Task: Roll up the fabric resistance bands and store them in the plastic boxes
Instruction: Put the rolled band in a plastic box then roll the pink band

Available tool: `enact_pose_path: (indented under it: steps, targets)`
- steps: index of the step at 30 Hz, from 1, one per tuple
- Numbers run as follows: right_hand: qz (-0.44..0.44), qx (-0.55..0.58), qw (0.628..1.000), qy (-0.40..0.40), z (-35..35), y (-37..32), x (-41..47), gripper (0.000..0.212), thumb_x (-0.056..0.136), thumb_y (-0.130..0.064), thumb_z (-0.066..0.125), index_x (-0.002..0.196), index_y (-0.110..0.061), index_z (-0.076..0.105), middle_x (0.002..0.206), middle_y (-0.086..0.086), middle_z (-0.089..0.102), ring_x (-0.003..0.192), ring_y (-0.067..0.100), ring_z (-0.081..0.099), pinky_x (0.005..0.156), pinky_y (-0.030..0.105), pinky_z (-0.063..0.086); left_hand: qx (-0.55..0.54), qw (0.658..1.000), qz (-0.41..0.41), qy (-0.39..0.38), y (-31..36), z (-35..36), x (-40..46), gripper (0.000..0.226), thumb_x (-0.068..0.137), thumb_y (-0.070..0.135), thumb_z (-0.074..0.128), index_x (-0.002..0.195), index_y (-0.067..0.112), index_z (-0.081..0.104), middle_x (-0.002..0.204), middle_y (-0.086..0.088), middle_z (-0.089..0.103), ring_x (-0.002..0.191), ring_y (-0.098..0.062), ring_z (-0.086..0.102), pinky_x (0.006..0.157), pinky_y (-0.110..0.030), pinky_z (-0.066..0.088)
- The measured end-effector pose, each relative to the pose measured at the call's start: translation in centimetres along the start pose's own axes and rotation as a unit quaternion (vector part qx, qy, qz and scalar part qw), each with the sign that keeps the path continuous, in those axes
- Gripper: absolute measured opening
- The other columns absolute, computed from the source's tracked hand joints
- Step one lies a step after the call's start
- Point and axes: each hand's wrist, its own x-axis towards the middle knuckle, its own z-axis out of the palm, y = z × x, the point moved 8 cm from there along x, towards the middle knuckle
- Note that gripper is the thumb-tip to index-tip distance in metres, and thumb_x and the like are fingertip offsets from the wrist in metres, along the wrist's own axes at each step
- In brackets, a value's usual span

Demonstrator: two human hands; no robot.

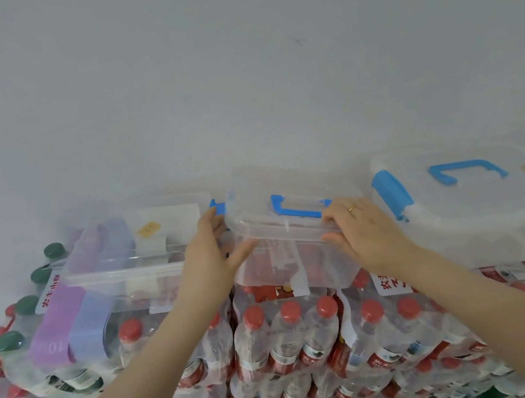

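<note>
Clear middle box (297,255) sat on the water packs (287,339), both hands on its lid (293,207). Left hand (209,262) had fingers spread at the blue latch (216,207); right hand (362,231) pressed flat. Bands (71,325) draped from the left box (132,254). I'd steady the base while unlatching so it didn't slide.
</note>
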Motion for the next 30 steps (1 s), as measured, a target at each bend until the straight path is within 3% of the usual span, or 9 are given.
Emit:
enact_pose_path:
  steps: [2, 6, 9, 12, 18, 21, 25, 27, 30]
  targets:
    - [0.019, 0.017, 0.999, -0.03, -0.1, 0.7, 0.2, 0.032, 0.09, -0.039, 0.035, 0.092, -0.011, 0.051, 0.087, 0.005, 0.056, 0.073, 0.011, 0.039, 0.066, 0.025, 0.038, -0.007, 1.0, 0.004, -0.018, 0.7, 0.9, 0.2, 0.068, 0.078, 0.029, 0.069, 0.136, 0.019, 0.035, 0.113, 0.021, 0.051, 0.101, -0.005, 0.049, 0.098, -0.033, 0.044]
    - [0.045, 0.052, 0.997, -0.04, -1.0, 1.5, 0.6, 0.04, 0.087, -0.043, 0.029, 0.093, -0.01, 0.051, 0.086, -0.002, 0.05, 0.069, 0.011, 0.04, 0.059, 0.011, 0.025, 0.016, 1.0, -0.007, 0.01, 1.6, 1.3, 1.3, 0.083, 0.074, 0.029, 0.074, 0.141, 0.017, 0.027, 0.119, 0.009, 0.052, 0.107, -0.01, 0.051, 0.086, -0.021, 0.038]
    - [0.093, 0.107, 0.989, -0.032, -1.9, 2.4, 0.7, 0.034, 0.087, -0.044, 0.028, 0.091, -0.015, 0.046, 0.077, -0.016, 0.041, 0.065, 0.003, 0.039, 0.056, 0.017, 0.029, 0.029, 0.999, 0.007, 0.024, 1.5, 1.4, 1.5, 0.075, 0.074, 0.026, 0.075, 0.136, 0.017, 0.034, 0.117, 0.007, 0.051, 0.104, -0.013, 0.051, 0.085, -0.022, 0.038]
    - [0.137, 0.161, 0.977, 0.002, -3.7, 4.2, 1.5, 0.028, 0.087, -0.046, 0.029, 0.09, -0.02, 0.04, 0.074, -0.014, 0.042, 0.065, 0.003, 0.043, 0.057, 0.016, 0.032, 0.082, 0.997, -0.005, 0.006, 0.1, 1.4, 0.8, 0.08, 0.073, 0.024, 0.075, 0.139, 0.016, 0.031, 0.131, -0.001, 0.046, 0.11, -0.017, 0.05, 0.09, -0.025, 0.04]
    - [0.053, 0.003, 0.982, -0.179, -2.0, 2.2, 3.0, 0.043, 0.088, -0.043, 0.051, 0.116, -0.01, 0.048, 0.106, 0.001, 0.054, 0.086, 0.021, 0.056, 0.066, 0.026, 0.032, 0.174, 0.982, 0.048, -0.046, 2.1, 1.8, 1.1, 0.084, 0.069, 0.041, 0.076, 0.139, 0.026, 0.032, 0.113, 0.008, 0.045, 0.098, -0.015, 0.051, 0.084, -0.026, 0.042]
    - [-0.016, -0.057, 0.989, -0.137, -3.3, 1.3, 4.7, 0.046, 0.085, -0.05, 0.051, 0.113, -0.013, 0.055, 0.106, 0.0, 0.06, 0.078, 0.021, 0.061, 0.061, 0.027, 0.042, 0.331, 0.936, 0.105, -0.054, 2.9, 1.6, 1.2, 0.066, 0.066, 0.049, 0.073, 0.123, 0.024, 0.053, 0.104, -0.001, 0.058, 0.098, -0.025, 0.054, 0.085, -0.034, 0.039]
    - [-0.108, -0.136, 0.985, -0.005, -5.3, 1.4, 7.4, 0.029, 0.08, -0.024, 0.045, 0.089, -0.004, 0.065, 0.071, 0.008, 0.064, 0.053, 0.025, 0.061, 0.04, 0.025, 0.043, 0.418, 0.889, 0.186, 0.006, 3.3, 1.2, 0.6, 0.056, 0.058, 0.07, 0.059, 0.092, 0.026, 0.07, 0.077, 0.0, 0.064, 0.089, -0.033, 0.062, 0.073, -0.045, 0.047]
    - [-0.071, -0.143, 0.987, 0.001, -5.6, 2.9, 9.0, 0.027, 0.077, -0.007, 0.051, 0.101, 0.0, 0.062, 0.078, 0.015, 0.066, 0.061, 0.031, 0.063, 0.047, 0.033, 0.049, 0.426, 0.888, 0.173, 0.007, 2.9, 1.3, 0.4, 0.06, 0.059, 0.075, 0.041, 0.083, 0.029, 0.07, 0.078, -0.001, 0.064, 0.09, -0.033, 0.062, 0.073, -0.046, 0.047]
    - [0.034, -0.11, 0.993, -0.033, -5.2, 6.0, 10.9, 0.054, 0.072, 0.008, 0.058, 0.124, -0.007, 0.049, 0.104, 0.018, 0.059, 0.089, 0.034, 0.059, 0.066, 0.04, 0.048, 0.421, 0.893, 0.157, 0.007, 2.0, 1.3, 0.0, 0.068, 0.066, 0.082, 0.027, 0.073, 0.029, 0.069, 0.077, -0.002, 0.062, 0.092, -0.033, 0.061, 0.076, -0.049, 0.047]
